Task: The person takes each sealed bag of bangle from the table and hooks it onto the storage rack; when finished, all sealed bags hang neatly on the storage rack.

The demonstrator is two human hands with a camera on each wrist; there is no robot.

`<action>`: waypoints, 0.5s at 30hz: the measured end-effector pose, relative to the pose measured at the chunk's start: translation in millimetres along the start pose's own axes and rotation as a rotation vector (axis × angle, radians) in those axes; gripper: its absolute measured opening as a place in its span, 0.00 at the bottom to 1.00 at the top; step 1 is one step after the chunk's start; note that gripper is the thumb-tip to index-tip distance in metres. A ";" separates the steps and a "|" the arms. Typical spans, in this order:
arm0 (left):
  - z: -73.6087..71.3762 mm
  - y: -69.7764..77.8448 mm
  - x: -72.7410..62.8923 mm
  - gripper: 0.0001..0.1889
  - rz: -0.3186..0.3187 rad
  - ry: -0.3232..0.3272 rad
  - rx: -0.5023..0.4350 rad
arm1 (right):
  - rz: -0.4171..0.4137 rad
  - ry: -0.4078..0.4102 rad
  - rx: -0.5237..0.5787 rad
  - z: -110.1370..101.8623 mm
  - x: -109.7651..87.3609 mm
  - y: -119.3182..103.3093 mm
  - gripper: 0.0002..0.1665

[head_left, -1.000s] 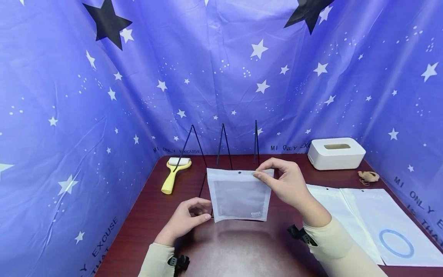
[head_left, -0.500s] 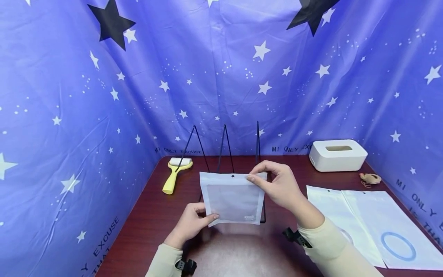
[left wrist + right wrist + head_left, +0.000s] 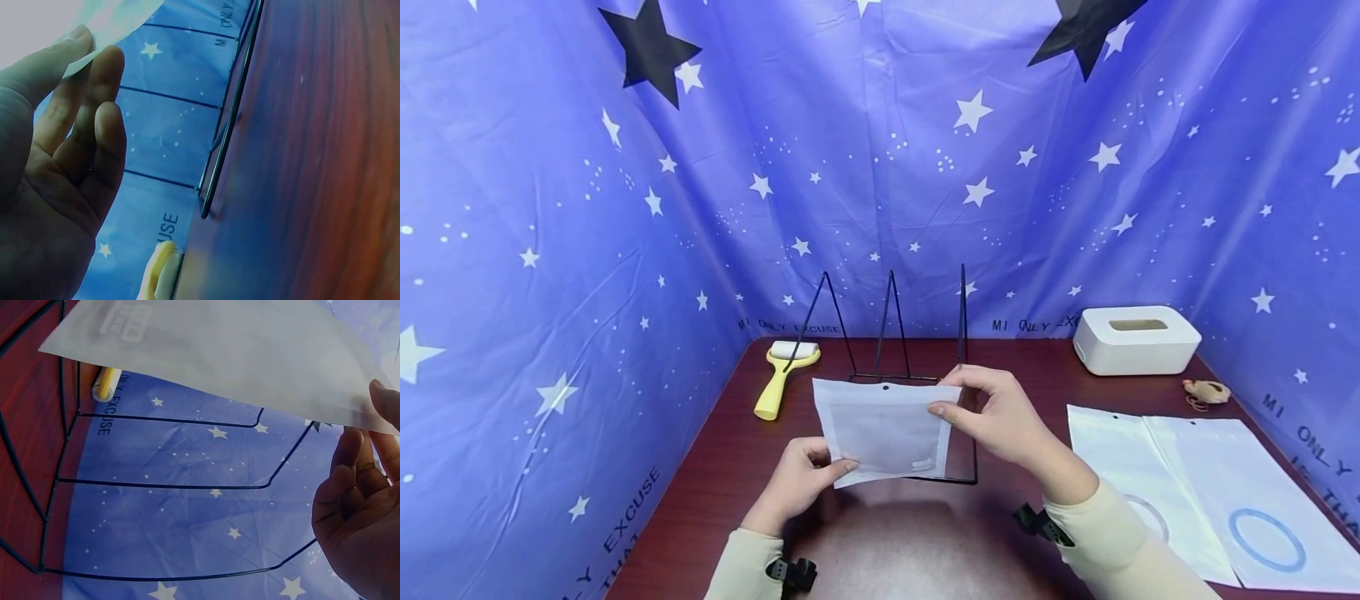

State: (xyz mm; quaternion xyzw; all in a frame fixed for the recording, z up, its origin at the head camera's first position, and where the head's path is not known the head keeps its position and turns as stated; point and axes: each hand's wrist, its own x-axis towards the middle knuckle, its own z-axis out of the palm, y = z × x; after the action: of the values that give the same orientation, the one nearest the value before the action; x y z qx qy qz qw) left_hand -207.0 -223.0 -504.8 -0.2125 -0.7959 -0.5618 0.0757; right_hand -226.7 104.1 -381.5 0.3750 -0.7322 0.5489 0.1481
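A small frosted plastic pouch (image 3: pixel 883 429) with a punched hole in its top edge is held up between both hands, in front of a black wire rack (image 3: pixel 976 442). My left hand (image 3: pixel 797 483) pinches its lower left corner, thumb on the near face. The right hand (image 3: pixel 1000 417) grips the upper right corner between thumb and fingers. In the left wrist view the pouch's corner (image 3: pixel 119 25) lies under the thumb. From the right wrist, a small printed label shows on the pouch (image 3: pixel 250 369), and the rack's wires (image 3: pixel 162 483) stand beyond it.
A yellow-handled lint roller (image 3: pixel 772 392) lies at the back left. At the back right stands a white tissue box (image 3: pixel 1138 342), with a small beige trinket (image 3: pixel 1206 392) near it. Two larger white pouches (image 3: pixel 1255 467) lie flat on the right, with ring shapes visible on them.
The pouch has shifted left and slightly down with the right hand. The left hand, earlier beside its lower left edge, now pinches that corner.
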 end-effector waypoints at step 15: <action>-25.7 -6.3 -4.8 0.03 -0.003 0.021 0.035 | -0.047 -0.001 0.105 18.5 1.6 2.9 0.09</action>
State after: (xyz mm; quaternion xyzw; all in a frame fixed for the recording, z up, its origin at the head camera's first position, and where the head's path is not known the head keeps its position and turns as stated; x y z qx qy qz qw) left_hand -208.4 -249.7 -502.8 -0.2042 -0.8051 -0.5501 0.0868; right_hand -226.2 86.8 -389.1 0.3999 -0.6934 0.5827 0.1406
